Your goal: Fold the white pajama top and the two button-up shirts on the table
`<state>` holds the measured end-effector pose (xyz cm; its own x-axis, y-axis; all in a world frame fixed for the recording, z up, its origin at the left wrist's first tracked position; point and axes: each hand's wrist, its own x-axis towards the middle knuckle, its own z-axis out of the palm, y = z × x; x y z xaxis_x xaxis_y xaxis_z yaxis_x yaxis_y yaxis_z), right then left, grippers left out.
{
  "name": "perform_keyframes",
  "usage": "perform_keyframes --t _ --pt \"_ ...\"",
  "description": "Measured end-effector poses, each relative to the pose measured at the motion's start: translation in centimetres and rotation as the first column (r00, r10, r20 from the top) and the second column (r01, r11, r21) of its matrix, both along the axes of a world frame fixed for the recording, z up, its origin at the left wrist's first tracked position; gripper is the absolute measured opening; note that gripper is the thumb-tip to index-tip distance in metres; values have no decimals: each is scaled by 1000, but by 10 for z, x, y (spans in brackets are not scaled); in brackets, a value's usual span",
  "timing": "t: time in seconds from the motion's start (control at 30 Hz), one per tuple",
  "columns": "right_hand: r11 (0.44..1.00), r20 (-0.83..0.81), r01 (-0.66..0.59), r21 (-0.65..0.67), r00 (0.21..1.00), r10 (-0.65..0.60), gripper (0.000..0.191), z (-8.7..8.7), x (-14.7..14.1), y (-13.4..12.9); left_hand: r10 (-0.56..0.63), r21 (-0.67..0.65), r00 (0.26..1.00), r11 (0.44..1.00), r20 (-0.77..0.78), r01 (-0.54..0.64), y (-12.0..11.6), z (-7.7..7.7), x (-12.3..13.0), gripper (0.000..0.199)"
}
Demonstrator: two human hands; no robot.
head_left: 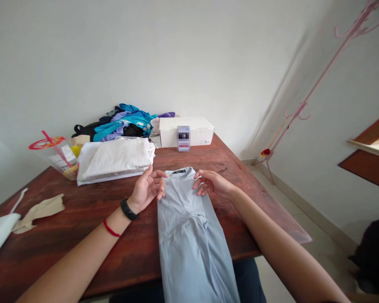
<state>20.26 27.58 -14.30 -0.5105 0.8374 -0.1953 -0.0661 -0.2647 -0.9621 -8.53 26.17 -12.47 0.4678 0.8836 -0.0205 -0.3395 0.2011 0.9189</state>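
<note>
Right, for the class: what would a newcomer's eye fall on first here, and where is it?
Probably the pale blue-grey garment, front and centre on the wooden table, with the left hand and right hand on either side near its collar. Next, perhaps, the turquoise clothing heaped at the back, left of the white box, then the clear cup with a red straw at the left.

Passable tabletop (166,157) separates the garment (192,235) from the obstructing white box (199,131).

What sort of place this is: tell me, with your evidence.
Probably a room in a home: there is a heap of clothes on a wooden table, and a pink coat stand.
</note>
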Motion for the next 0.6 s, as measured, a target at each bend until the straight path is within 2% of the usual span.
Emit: perform_keyframes --t 0.07,0.13,0.3,0.47,0.6 --pt "999 111 -53 9 992 52 36 -4 -3 -1 2 19 998 1000 -55 -1 2 -4 1 54" --pt "998 172 -57 23 984 52 36 -5 -5 -1 -39 44 988 998 -152 47 1 -8 4 52" --pt "997 138 53 59 989 -61 30 -4 -7 -1 -89 183 898 966 -430 184 -5 -17 16 45" --pt "992 193 96 85 975 -111 29 -10 -8 2 -60 275 847 932 -528 237 -8 -17 19 40" --pt "967 297 165 195 930 -218 29 -17 -9 5 -21 326 811 909 -585 259 -10 -17 19 36"
